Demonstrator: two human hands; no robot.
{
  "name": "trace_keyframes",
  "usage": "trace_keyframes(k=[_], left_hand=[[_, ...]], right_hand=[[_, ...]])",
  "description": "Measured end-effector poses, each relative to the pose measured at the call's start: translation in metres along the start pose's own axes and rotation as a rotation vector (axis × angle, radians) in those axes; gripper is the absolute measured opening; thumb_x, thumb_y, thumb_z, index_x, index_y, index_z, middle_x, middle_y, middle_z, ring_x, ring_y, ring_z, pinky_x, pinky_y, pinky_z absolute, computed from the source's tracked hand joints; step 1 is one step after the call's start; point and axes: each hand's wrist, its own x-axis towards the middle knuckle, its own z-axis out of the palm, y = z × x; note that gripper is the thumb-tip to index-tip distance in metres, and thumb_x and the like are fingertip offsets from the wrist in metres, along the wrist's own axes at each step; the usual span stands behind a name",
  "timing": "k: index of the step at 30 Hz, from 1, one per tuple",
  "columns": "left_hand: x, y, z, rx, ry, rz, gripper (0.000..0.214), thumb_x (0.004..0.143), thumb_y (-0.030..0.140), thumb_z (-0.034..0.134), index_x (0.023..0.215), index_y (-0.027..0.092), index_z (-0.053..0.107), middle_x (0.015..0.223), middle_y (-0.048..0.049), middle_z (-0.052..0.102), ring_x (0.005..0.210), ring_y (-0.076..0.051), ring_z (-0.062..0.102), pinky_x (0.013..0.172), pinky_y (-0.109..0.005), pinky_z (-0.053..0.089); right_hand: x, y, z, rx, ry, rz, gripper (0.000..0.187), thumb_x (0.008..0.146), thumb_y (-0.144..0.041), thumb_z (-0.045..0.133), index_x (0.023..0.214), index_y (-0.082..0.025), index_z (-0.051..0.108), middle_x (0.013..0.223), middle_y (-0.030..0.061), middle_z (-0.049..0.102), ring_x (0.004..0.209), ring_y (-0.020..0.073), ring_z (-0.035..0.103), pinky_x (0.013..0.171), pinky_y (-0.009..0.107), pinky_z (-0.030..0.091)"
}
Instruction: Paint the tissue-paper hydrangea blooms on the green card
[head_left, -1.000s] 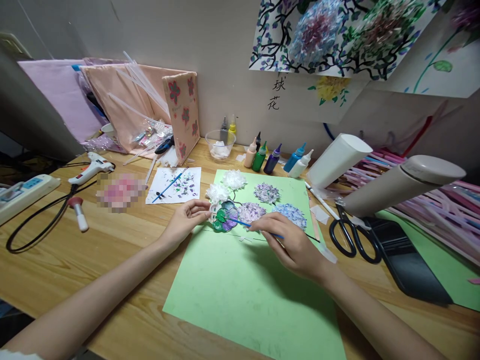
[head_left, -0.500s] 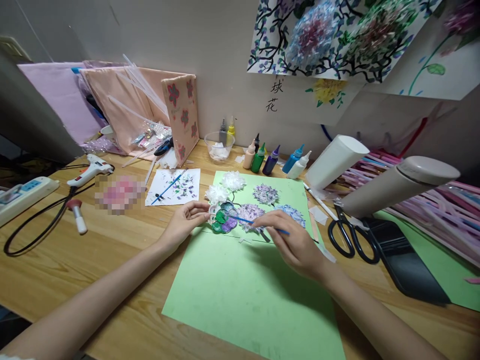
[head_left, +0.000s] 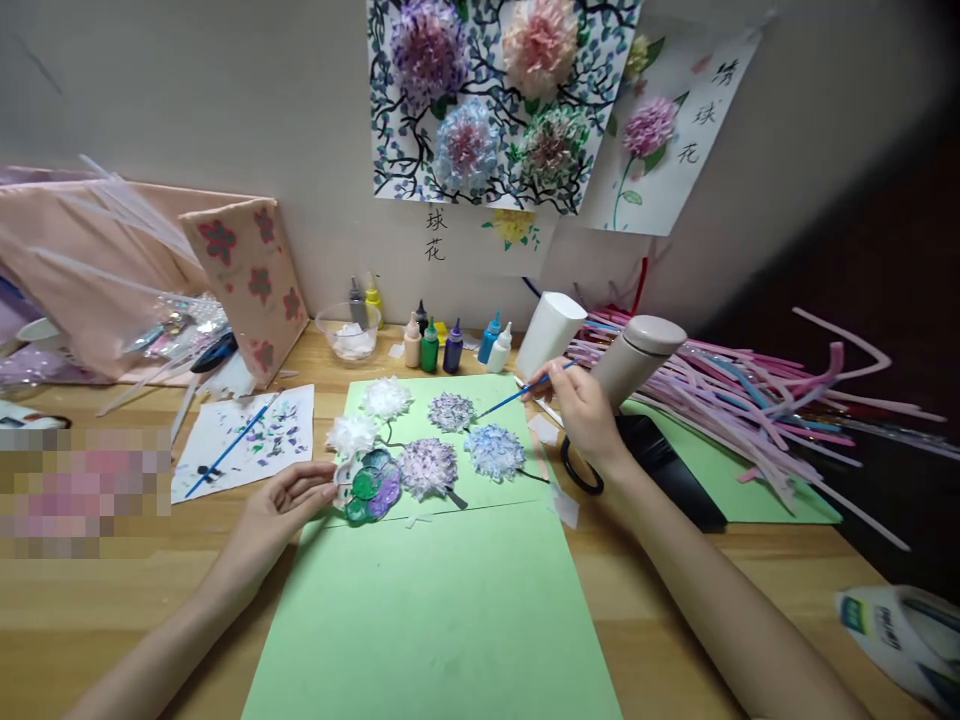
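Note:
My left hand (head_left: 304, 493) pinches the edge of a flower-shaped paint palette (head_left: 367, 486) with green, purple and teal paint in its wells. A thin blue paintbrush (head_left: 517, 396) is held in my right hand (head_left: 576, 405). Its tip is close to a purple-grey paper flower (head_left: 451, 411); I cannot tell whether they touch. Around it on the green sheet (head_left: 435, 610) sit a blue flower (head_left: 495, 452), a pink-purple flower (head_left: 428, 467) and two white flowers (head_left: 386, 397). Dark stems run from some of them.
Left of the sheet, a second blue brush (head_left: 232, 445) lies on paint-spotted paper (head_left: 294, 410). Behind stand several paint bottles (head_left: 430, 346) and a clear bowl (head_left: 347, 335). To the right are scissors (head_left: 581, 470), a tumbler (head_left: 643, 350) and pipe cleaners (head_left: 750, 390).
My right hand has lifted the brush from beside the palette and moved it to the purple-grey flower. My left hand stays at the palette. The view has turned right.

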Motion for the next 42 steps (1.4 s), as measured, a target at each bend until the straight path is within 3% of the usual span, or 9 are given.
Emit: trace_keyframes(k=[4,7,15,20,28,42], left_hand=[[0.0,0.0,0.0,0.022,0.012,-0.005,0.049,0.063,0.045,0.078,0.1,0.018,0.061,0.108,-0.0096,0.068,0.106,-0.026,0.062,0.091,-0.03,0.051],[0.0,0.0,0.0,0.033,0.017,-0.008,0.049,0.063,0.046,0.078,0.1,0.018,0.061,0.108,-0.0092,0.068,0.106,-0.026,0.062,0.091,-0.029,0.051],[-0.001,0.002,0.0,0.044,0.019,0.002,0.048,0.064,0.046,0.077,0.1,0.018,0.062,0.108,-0.0097,0.067,0.105,-0.027,0.062,0.091,-0.03,0.051],[-0.001,0.001,0.001,0.044,0.019,0.011,0.047,0.064,0.045,0.077,0.099,0.018,0.062,0.107,-0.0092,0.068,0.104,-0.026,0.063,0.088,-0.028,0.052],[-0.001,0.002,0.001,0.061,0.025,0.027,0.048,0.064,0.046,0.077,0.1,0.017,0.063,0.108,-0.0112,0.068,0.104,-0.029,0.063,0.091,-0.035,0.052],[-0.002,0.003,0.002,0.063,0.004,0.026,0.046,0.066,0.045,0.076,0.1,0.018,0.063,0.108,-0.0102,0.068,0.105,-0.027,0.063,0.089,-0.032,0.053]], right_hand=[[-0.003,0.009,0.005,-0.089,-0.075,-0.007,0.038,0.092,-0.047,0.038,0.082,-0.019,0.062,0.071,0.0034,0.068,0.07,0.0163,0.065,0.066,0.028,0.046],[-0.004,0.011,0.006,-0.115,-0.063,-0.022,0.037,0.093,-0.045,0.037,0.084,-0.019,0.062,0.077,0.004,0.069,0.073,0.0168,0.065,0.07,0.029,0.046],[-0.004,0.008,0.006,-0.164,-0.123,-0.018,0.037,0.092,-0.045,0.037,0.085,-0.02,0.063,0.075,0.0036,0.07,0.072,0.0176,0.065,0.069,0.028,0.046],[-0.005,0.007,0.006,-0.115,-0.071,-0.029,0.037,0.093,-0.044,0.036,0.086,-0.02,0.062,0.079,0.0036,0.069,0.075,0.0169,0.066,0.072,0.028,0.046],[-0.006,0.002,0.006,-0.213,-0.116,-0.062,0.036,0.094,-0.043,0.035,0.084,-0.02,0.062,0.079,0.0036,0.069,0.076,0.0177,0.066,0.071,0.028,0.044],[-0.005,0.002,0.001,-0.227,-0.066,-0.085,0.037,0.094,-0.043,0.033,0.083,-0.021,0.061,0.08,0.0036,0.068,0.076,0.0173,0.065,0.073,0.029,0.046]])
